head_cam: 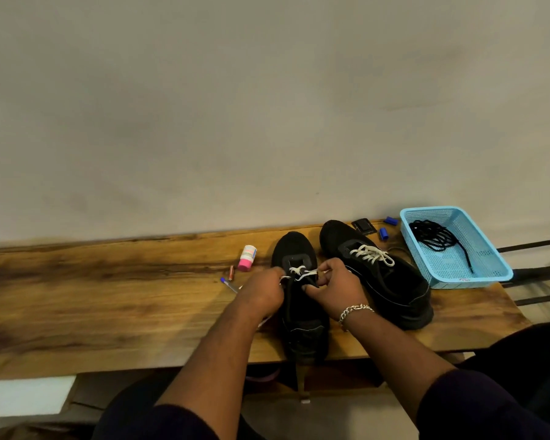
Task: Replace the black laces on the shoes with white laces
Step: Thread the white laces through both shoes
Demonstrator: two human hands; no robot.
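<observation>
The desk (108,300) fills the lower frame, bare wood against a plain pale wall, and everything gathers round the near shoe (302,322), so take that as the marker. Right of it sits the second shoe (378,274), already wearing its white lacing, toe to the wall. Further right of that, the blue basket (486,274) holds the black laces (435,236), parked out of the way, which suggests that part is finished. Over the near shoe, the left hand (264,290) and right hand (337,287) meet at the tongue. Both have fingers curled in, pinching the white lace (302,273), one end each, apparently pulled taut so it seats in the eyelets. Only the lowest crossings near the toe are threaded, so by my reckoning this shoe is early in its lacing. Left of the near shoe, a small pink-capped bottle (246,258), a battery (231,272) and a pen (229,284) lie idle. Behind the second shoe, small dark and blue bits I can't identify.
</observation>
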